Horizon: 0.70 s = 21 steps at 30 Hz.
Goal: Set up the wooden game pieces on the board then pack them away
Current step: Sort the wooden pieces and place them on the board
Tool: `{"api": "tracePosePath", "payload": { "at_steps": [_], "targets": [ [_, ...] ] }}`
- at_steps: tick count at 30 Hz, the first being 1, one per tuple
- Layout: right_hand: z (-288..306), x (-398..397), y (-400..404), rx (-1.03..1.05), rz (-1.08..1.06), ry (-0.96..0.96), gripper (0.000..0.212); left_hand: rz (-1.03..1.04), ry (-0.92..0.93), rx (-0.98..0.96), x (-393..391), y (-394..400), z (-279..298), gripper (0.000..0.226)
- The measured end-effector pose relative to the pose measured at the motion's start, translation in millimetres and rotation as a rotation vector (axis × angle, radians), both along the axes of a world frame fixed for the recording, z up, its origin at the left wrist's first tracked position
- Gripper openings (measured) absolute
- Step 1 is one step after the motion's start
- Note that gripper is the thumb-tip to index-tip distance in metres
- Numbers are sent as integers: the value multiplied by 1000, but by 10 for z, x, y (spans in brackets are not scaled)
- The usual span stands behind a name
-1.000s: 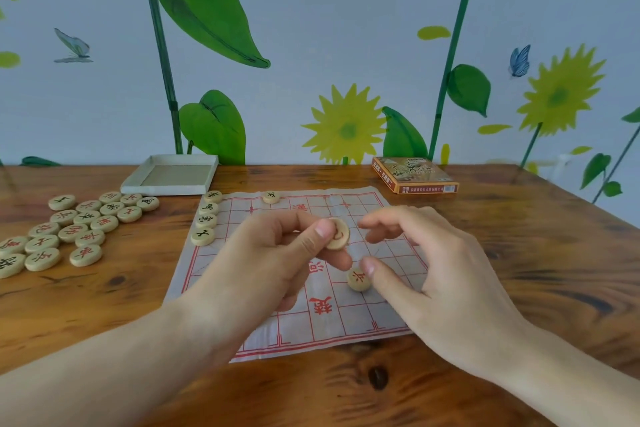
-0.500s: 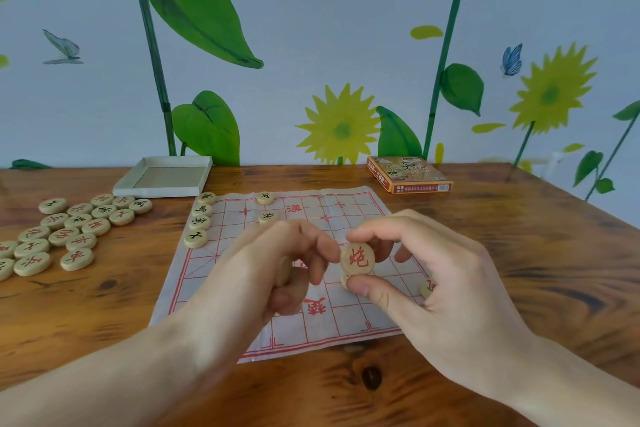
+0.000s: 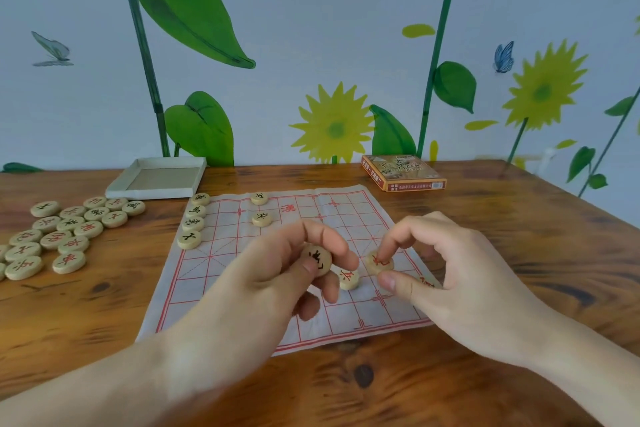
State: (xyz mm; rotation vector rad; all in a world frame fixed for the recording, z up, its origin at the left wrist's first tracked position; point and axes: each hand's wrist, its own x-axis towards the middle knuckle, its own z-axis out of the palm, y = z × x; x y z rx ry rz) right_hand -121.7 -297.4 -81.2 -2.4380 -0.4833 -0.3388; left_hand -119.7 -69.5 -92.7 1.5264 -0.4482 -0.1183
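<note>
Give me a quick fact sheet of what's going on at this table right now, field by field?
Left hand: pinches a round wooden piece with a black character
Right hand: pinches a round wooden piece with a red character
Board: white cloth sheet with red grid, a few pieces placed
Between the hands: another red-marked piece on the grid
Spare pieces: cluster on the wooden table, left
Far edge: open white tray, orange printed box

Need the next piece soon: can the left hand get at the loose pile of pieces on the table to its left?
Probably not yet. Nothing blocks the way to the pile, but the left hand already pinches a black-marked piece and should place it first.
</note>
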Motion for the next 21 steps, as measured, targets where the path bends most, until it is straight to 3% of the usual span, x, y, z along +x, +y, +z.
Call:
{"api": "tracePosePath", "payload": {
  "at_steps": [6,9,16,21],
  "targets": [
    [-7,-1,7,-286,33,175,4,-26,116,-45,-25,-36,18,36],
    [12,-18,-6,-251,18,163,17,-21,163,-49,-36,-43,15,37],
    [27,-122,66,-3,49,-115,28,-66,227,-84,-33,-40,6,49],
    [54,-64,17,-183,18,-137,21,-79,224,-70,-33,-44,-43,54]
  ]
}}
